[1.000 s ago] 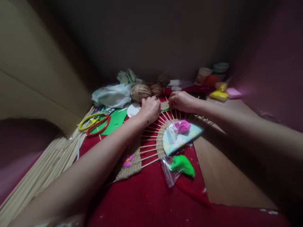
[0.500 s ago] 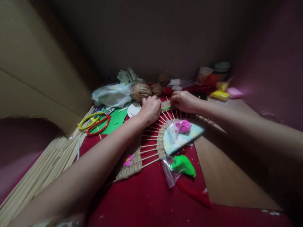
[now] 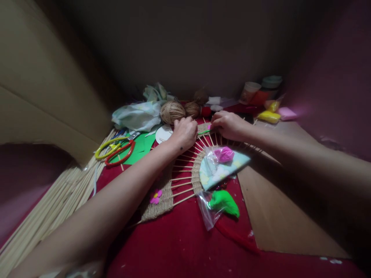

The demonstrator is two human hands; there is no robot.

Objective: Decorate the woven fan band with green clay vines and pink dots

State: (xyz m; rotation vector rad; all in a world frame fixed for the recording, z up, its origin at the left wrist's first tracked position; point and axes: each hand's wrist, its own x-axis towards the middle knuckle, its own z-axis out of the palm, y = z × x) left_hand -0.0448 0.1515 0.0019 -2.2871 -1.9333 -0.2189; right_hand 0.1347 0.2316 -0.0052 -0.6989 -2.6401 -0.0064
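Observation:
A half-round fan of sticks and woven twine (image 3: 158, 204) lies spread on the red cloth, with a pink flower (image 3: 155, 196) on its near left end. My left hand (image 3: 185, 133) rests on the far part of the woven band with its fingers curled closed; the fingertips and anything in them are hidden. My right hand (image 3: 227, 125) is at the same band, a little to the right, its fingers pressed together. By its fingertips show a small pink piece (image 3: 209, 127) and a thin green strip (image 3: 204, 132). What these fingers pinch is too small to tell.
Inside the fan's curve lie a patterned cloth piece (image 3: 214, 172) and bagged pink clay (image 3: 224, 154); bagged green clay (image 3: 224, 204) is nearer. Scissors (image 3: 120, 152), green sheets (image 3: 143, 144) and sticks (image 3: 58, 208) lie left. Twine balls (image 3: 172, 112) and cups (image 3: 251, 92) stand behind.
My right hand has shifted slightly to the right, and the small pink piece by its fingertips now shows. My left hand stays in place.

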